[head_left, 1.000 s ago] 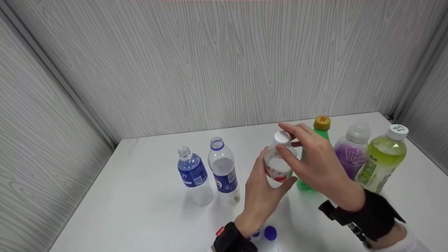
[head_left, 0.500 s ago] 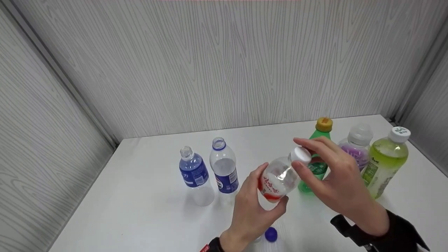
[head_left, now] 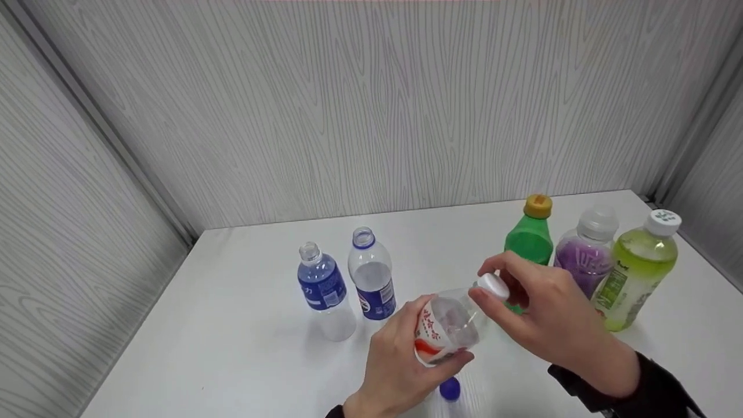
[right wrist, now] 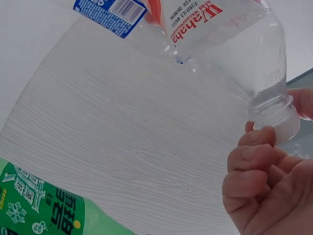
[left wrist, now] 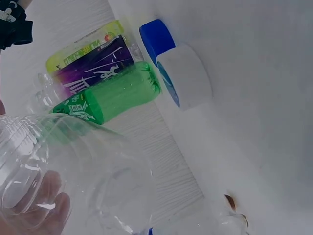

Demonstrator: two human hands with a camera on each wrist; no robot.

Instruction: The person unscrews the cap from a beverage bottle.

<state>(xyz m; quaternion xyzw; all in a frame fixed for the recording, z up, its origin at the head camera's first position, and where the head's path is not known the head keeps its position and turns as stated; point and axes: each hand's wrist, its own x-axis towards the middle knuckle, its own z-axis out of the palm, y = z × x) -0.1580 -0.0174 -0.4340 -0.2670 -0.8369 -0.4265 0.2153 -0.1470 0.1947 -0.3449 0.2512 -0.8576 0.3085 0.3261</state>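
Fwd of all else: blue cap (head_left: 450, 389) on tabletop (head_left: 232, 325); white-sided cap (left wrist: 190, 78) just beside it, L-wrist view. Next: L hand (head_left: 400, 354), grip clamped round clear btl (head_left: 447, 328), held tilted above tabletop, neck twd R hand (head_left: 551, 305). R grip: pinching white btl cap (head_left: 493, 285) at neck. Behind R hand: green btl (head_left: 529, 238) and purple btl (head_left: 583, 261), lower parts obstr.; yellow-green btl (head_left: 638, 267) adj. Opp. side: blue-label btl (head_left: 323, 290) and taller ringed btl (head_left: 372, 278), both upright, uncapped. Rear: woodgrain panel (head_left: 371, 116).
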